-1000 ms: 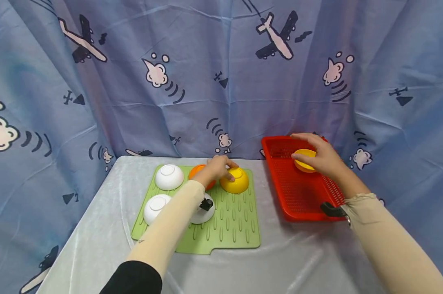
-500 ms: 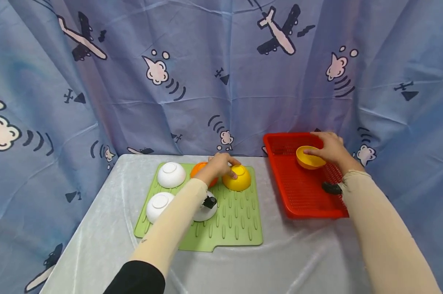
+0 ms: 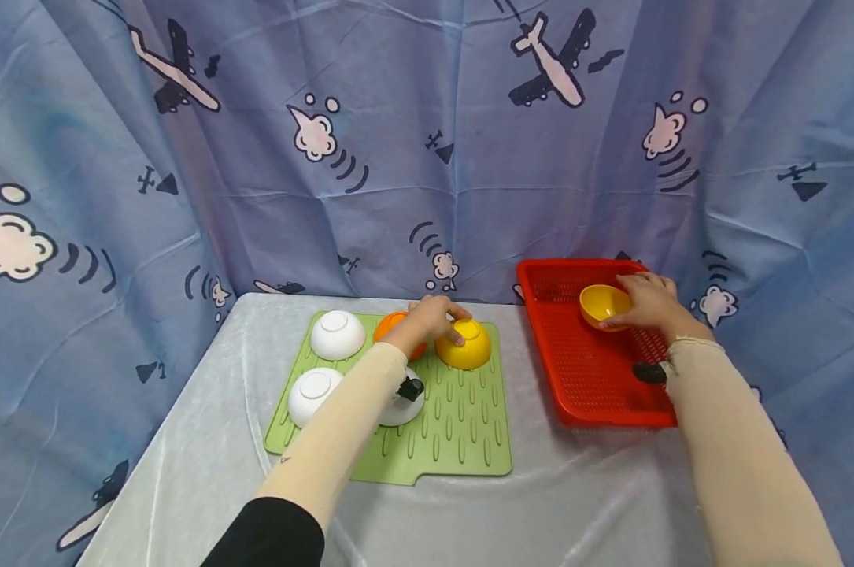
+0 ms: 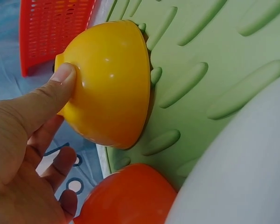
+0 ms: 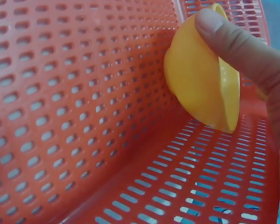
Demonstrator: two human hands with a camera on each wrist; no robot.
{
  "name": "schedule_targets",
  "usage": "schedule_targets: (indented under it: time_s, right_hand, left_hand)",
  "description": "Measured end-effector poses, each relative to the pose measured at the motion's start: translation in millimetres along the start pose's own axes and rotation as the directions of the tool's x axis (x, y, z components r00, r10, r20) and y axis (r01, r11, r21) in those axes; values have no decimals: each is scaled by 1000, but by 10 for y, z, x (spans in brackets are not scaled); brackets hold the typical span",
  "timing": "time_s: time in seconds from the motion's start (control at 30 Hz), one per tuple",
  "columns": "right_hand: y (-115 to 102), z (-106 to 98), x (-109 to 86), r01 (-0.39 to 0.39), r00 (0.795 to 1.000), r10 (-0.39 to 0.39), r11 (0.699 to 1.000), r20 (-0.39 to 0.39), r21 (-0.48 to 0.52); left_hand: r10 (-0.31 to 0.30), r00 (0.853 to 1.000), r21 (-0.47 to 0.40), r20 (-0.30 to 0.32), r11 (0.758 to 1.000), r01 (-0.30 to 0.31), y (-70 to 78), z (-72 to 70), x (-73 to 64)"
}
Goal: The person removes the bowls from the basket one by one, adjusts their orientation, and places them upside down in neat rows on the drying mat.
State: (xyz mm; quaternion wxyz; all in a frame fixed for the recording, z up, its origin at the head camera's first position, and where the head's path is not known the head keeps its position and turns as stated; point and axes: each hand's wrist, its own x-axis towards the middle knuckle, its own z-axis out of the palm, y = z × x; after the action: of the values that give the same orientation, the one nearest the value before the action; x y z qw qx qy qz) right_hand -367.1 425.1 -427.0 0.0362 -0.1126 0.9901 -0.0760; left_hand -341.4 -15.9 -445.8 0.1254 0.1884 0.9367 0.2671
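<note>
On the green ridged drying mat [image 3: 462,441], an upside-down yellow bowl [image 3: 463,350] rests at the back right. My left hand [image 3: 427,323] pinches it at its foot; the thumb [image 4: 60,86] shows on that ring in the left wrist view. My right hand [image 3: 649,305] grips another yellow bowl [image 3: 604,303] by its right side, inside the red basket [image 3: 575,413]. That bowl faces upward, with the thumb [image 5: 224,35] on its outer side near the rim. An orange bowl [image 4: 130,193], partly hidden by my left hand, sits just left of the first yellow one.
Upside-down white bowls stand on the mat: one at the back left [image 3: 338,335], one in front of it [image 3: 315,394], and one [image 3: 404,405] partly under my left forearm. A blue patterned curtain [image 3: 370,142] hangs behind the table [image 3: 540,512].
My right hand has shifted from over the basket's bowl to its right side and closed on it, uncovering more of the bowl's inside. The left hand stays on its bowl.
</note>
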Motion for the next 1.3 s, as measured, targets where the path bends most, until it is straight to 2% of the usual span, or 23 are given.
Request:
schedule_targets:
  time_s: [0.23,0.37,0.6,0.77,1.0,1.3]
  right_hand:
    - [41,31,-8,-16,998,20,998,57,-68]
    - [37,31,-20,-25,997,30,997,69,-71]
    - [28,63,-57,-56,998,57,998,28,-42]
    - [-62,25,-99,-72,997,72,997,-40,7]
    - [-372,-128,-167,-49,984,63,995,-166,91]
    - [-1057,-386,-409,30,953,49,967,-298,254]
  left_hand:
    - [6,1000,1,22,1000,-6,23,8,19]
    - [7,1000,1,22,1000,-7,39,21,27]
    - [7,1000,-8,13,1000,-7,76,27,-3]
    - [0,1000,-7,14,1000,0,86,15,-20]
    - [-16,1000,19,9,1000,15,92,-22,-39]
    - [-4,1000,20,19,1000,3,90,-22,-50]
